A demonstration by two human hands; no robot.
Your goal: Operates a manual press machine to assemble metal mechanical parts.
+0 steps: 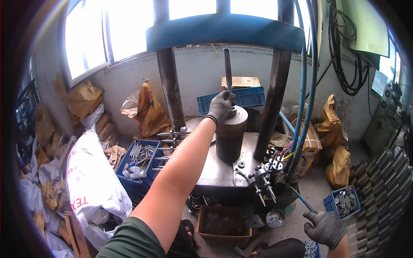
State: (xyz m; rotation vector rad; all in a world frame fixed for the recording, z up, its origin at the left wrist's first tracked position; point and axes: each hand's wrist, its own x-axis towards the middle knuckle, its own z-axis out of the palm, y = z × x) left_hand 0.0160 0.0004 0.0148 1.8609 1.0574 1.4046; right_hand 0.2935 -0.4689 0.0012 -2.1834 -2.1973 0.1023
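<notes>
My left hand (220,107), in a grey work glove, reaches forward to the press. Its fingers close around the lower part of an upright metal shaft (228,69). Below the shaft, a dark ring-shaped part (232,112) rests on top of a thick steel cylinder (229,139), partly hidden by the glove. The cylinder stands on the metal press table (211,172). At lower right, my right hand (326,228), also gloved, grips the end of a blue lever (302,199) beside the table.
A blue crossbeam (223,32) spans two dark columns. Shafts with round rotors (264,176) and pliers (239,173) lie at the table's right. A blue bin of metal rods (142,152), a white sack (92,172), a wooden box (223,221) and stacked metal parts (383,189) surround it.
</notes>
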